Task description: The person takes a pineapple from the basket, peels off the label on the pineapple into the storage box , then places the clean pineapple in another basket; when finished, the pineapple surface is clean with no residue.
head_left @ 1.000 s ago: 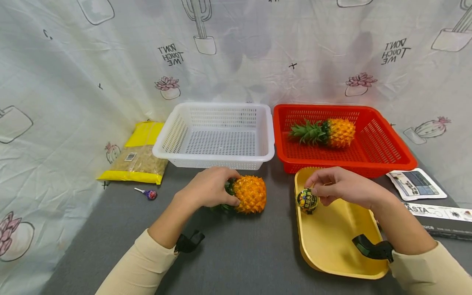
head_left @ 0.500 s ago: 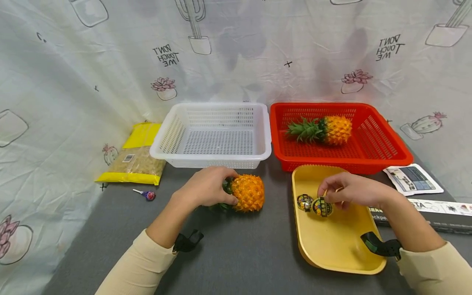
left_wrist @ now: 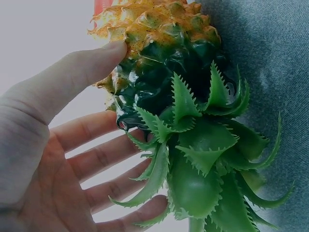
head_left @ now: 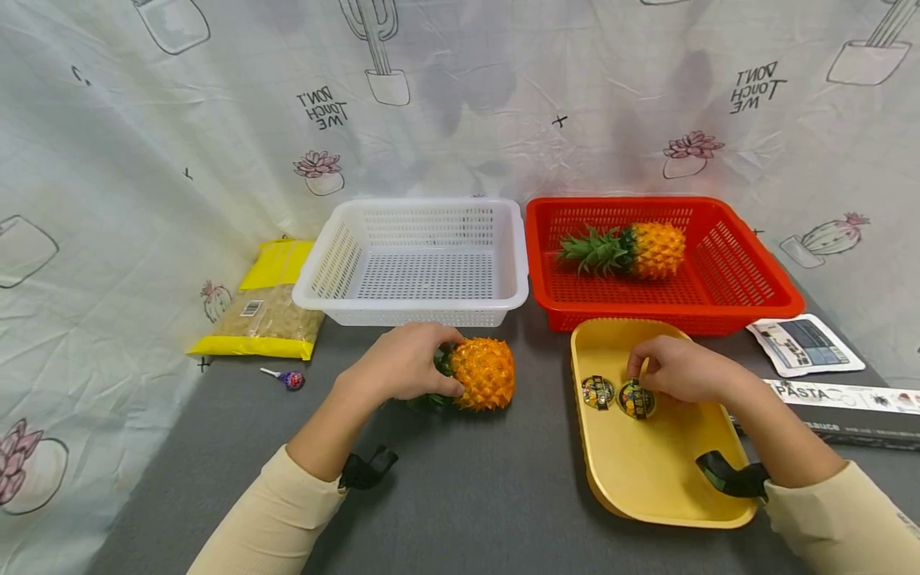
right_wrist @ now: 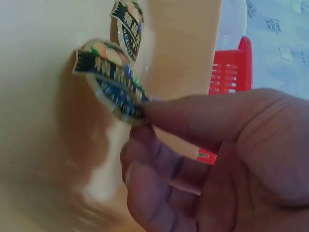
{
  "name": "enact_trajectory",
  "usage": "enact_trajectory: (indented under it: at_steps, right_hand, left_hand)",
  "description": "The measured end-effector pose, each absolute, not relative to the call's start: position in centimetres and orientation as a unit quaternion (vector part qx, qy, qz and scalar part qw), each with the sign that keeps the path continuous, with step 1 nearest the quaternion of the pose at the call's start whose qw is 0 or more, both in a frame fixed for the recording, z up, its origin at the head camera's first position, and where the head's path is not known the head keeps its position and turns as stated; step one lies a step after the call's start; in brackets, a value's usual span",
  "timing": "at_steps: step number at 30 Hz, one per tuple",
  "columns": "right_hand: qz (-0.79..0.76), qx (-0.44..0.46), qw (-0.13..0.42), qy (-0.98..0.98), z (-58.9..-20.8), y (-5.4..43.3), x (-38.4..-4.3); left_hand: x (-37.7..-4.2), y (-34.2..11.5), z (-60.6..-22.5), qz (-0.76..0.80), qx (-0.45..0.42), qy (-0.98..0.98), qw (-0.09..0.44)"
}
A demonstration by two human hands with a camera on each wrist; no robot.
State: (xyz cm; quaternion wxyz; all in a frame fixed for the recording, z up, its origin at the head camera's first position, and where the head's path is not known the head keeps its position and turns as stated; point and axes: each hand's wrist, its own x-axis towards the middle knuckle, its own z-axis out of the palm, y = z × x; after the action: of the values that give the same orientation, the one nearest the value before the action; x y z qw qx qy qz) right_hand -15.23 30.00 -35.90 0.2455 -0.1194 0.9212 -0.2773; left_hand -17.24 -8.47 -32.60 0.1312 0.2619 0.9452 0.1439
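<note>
My left hand (head_left: 413, 363) grips an orange toy-like pineapple (head_left: 483, 374) lying on its side on the dark table. In the left wrist view the thumb presses its body, and the other fingers reach behind the green leaves (left_wrist: 198, 169). Over the yellow tray (head_left: 668, 491), my right hand (head_left: 679, 369) pinches a round dark label sticker (right_wrist: 113, 82) by its edge between thumb and forefinger. A similar sticker (right_wrist: 129, 26) lies in the tray, just left of the held one in the head view.
Behind the hands stand a white basket (head_left: 410, 305) and a red basket (head_left: 668, 313); a second pineapple (head_left: 656, 250) lies in the red one. Left are a yellow bag (head_left: 262, 315) and a lollipop (head_left: 291, 379). Right are a white packet (head_left: 805, 345) and a pasta box (head_left: 841, 415).
My right hand has moved right with the pinched sticker, and the other sticker has come into sight at the tray's left. My left hand stays on the pineapple.
</note>
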Motion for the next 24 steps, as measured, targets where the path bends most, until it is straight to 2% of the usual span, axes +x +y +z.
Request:
enact_trajectory:
  at_steps: [8,18,24]
  right_hand:
    - [-0.172,-0.139,0.168,0.961,-35.8,29.5,-16.0]
    - [-0.16,-0.125,0.15,0.968,-35.1,29.4,-15.9]
    - [-0.216,-0.119,0.165,0.955,-34.2,29.4,-15.9]
  left_hand:
    - [-17.1,-8.6,-32.5,0.148,0.259,0.945,0.131]
    - [-17.2,-8.5,-32.5,0.148,0.263,0.945,0.129]
    - [-17.1,-8.4,-32.6,0.149,0.263,0.944,0.13]
